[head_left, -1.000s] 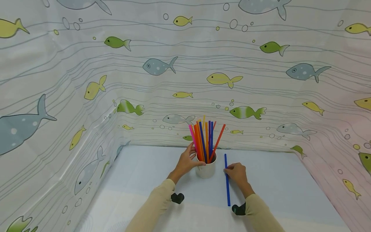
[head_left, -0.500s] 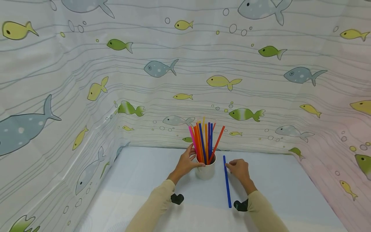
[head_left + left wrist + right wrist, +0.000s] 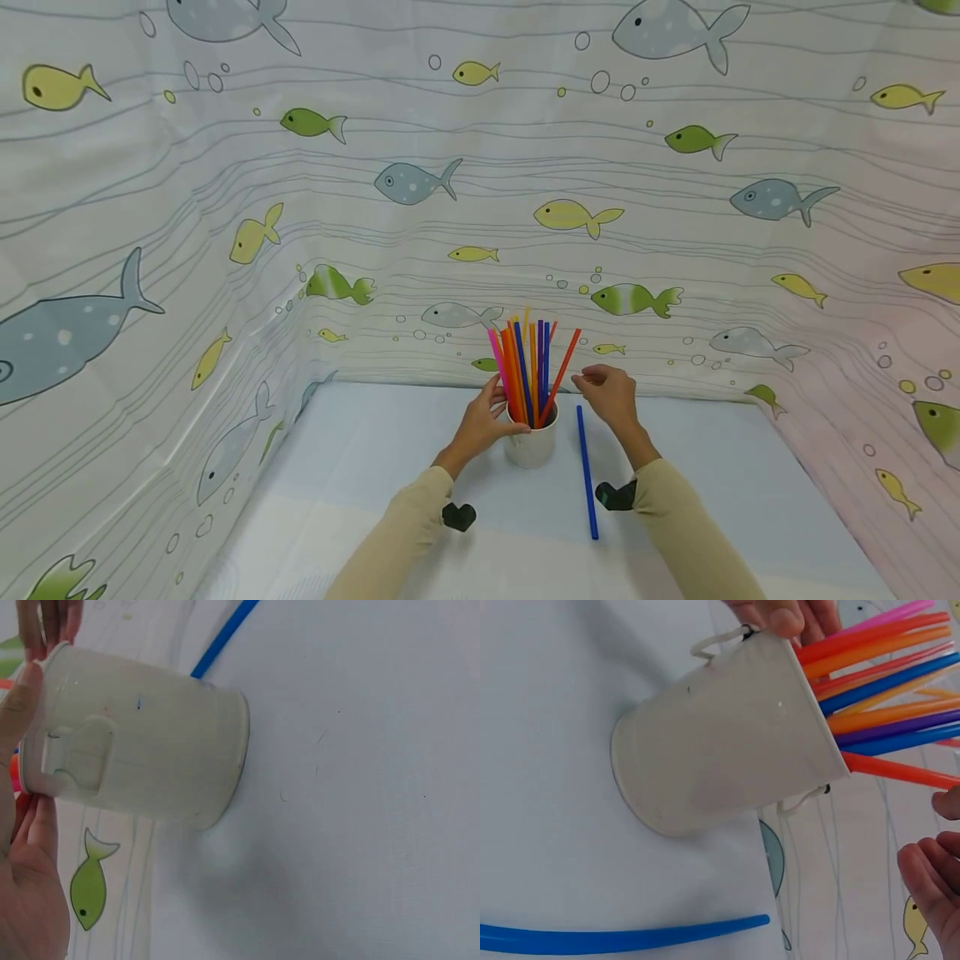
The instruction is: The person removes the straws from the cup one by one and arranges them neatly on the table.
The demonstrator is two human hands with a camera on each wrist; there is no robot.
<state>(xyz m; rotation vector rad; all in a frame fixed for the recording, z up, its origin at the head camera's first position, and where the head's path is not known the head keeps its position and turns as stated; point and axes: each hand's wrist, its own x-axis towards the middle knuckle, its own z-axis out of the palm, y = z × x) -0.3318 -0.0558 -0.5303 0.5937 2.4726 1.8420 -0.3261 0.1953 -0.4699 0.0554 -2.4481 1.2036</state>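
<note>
A small white pail (image 3: 531, 450) with two side handles stands upright on the table, holding a bunch of colourful drinking straws (image 3: 889, 637). My left hand (image 3: 480, 417) grips its rim from the left, the thumb (image 3: 21, 705) at the near edge and the other fingers round the side. My right hand (image 3: 611, 396) is raised just right of the bunch, loosely curled and holding nothing. Its fingertips are close to a red straw (image 3: 564, 367) that leans out to the right. A single blue straw (image 3: 587, 471) lies on the table, right of the pail.
The pale table (image 3: 375, 450) is enclosed behind and at both sides by a fish-patterned curtain (image 3: 480, 183). Dark wrist-mounted pieces show at the left cuff (image 3: 459, 517) and right cuff (image 3: 617, 497).
My right hand has let go of the blue straw, leaving it on the table, and has risen away toward the leaning red straw. The left hand keeps its grip on the pail.
</note>
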